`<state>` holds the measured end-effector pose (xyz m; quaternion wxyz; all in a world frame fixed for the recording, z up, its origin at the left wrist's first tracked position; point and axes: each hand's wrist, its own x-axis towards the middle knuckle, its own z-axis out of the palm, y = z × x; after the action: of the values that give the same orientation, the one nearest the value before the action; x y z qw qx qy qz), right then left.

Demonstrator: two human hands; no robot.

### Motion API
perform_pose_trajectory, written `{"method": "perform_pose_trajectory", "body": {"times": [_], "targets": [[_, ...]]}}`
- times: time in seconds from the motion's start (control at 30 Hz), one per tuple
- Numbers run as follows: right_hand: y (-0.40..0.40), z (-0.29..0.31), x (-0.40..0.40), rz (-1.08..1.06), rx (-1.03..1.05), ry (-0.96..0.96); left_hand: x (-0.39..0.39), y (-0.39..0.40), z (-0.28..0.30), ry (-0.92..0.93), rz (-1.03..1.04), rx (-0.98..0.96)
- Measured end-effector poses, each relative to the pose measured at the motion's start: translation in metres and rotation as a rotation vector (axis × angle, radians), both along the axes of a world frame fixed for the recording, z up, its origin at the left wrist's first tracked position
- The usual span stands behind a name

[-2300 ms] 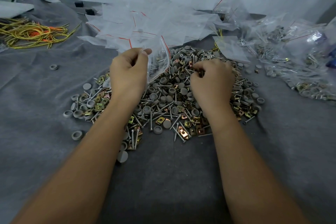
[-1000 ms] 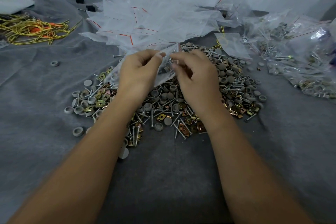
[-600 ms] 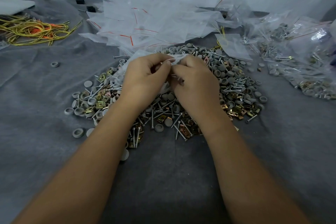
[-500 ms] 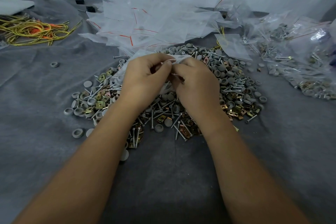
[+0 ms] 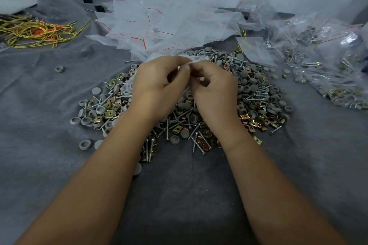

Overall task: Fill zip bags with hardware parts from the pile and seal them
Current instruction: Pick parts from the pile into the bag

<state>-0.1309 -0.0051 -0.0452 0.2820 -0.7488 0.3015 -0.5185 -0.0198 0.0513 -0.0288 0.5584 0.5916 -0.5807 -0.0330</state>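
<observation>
A pile of hardware parts (image 5: pixel 256 95) lies on the grey cloth: screws, grey round caps and brass square clips. Over its middle, my left hand (image 5: pixel 159 87) and my right hand (image 5: pixel 215 89) meet, fingertips together. Both pinch the top edge of a clear zip bag (image 5: pixel 199 58), which is mostly hidden behind and under the hands. What the bag holds cannot be seen.
A heap of empty clear zip bags (image 5: pixel 159 24) with red seal lines lies behind the pile. Filled bags (image 5: pixel 328 69) are stacked at the right. Yellow and orange wire ties (image 5: pixel 33 32) lie at the far left. A few loose grey caps (image 5: pixel 59 69) sit left of the pile.
My right hand left the pile and came to the bag held by my left hand. Both hands now pinch the bag's top edge, close together and lower over the pile.
</observation>
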Motion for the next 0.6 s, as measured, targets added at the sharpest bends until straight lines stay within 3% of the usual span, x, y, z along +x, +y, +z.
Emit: {"method": "perform_pose_trajectory", "body": {"times": [0.23,0.37,0.6], "targets": [[0.0077,0.0012,0.0036,-0.059,-0.348,0.003,-0.0006,0.0041,0.0022,-0.02,0.023,-0.108],[0.0105,0.0007,0.003,-0.111,-0.533,0.104,-0.0001,0.0035,0.0023,0.027,0.025,-0.128],[0.0052,-0.002,0.0002,-0.255,-0.539,0.436,-0.0006,0.0038,-0.0001,-0.075,-0.007,-0.149]]}}
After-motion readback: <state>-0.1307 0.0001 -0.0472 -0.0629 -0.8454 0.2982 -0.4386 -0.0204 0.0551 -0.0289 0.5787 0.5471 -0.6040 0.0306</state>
